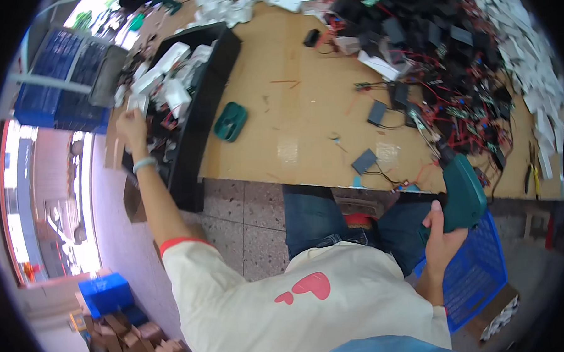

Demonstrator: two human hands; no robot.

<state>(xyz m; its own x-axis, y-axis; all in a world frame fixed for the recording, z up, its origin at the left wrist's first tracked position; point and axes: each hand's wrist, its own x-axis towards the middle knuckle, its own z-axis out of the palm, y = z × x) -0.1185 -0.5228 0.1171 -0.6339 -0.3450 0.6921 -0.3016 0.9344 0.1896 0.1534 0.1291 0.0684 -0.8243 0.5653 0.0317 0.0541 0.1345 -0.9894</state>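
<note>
My left hand (131,127) pinching a small white plastic part (138,104) over the black bin (195,132) at the counter's (292,119) left edge, my right hand (440,235) wrapped around a chunky dark green electric screwdriver (464,192), near my lap, above a blue basket (475,274).

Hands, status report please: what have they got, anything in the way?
Left hand grips a white part over the black bin. Right hand holds the green power screwdriver. Nothing blocking either.

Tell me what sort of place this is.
Probably a small electronics assembly workshop: the wooden workbench carries a heap of wired black modules, a black bin holds white casings, and the right hand grips a green power screwdriver.
</note>
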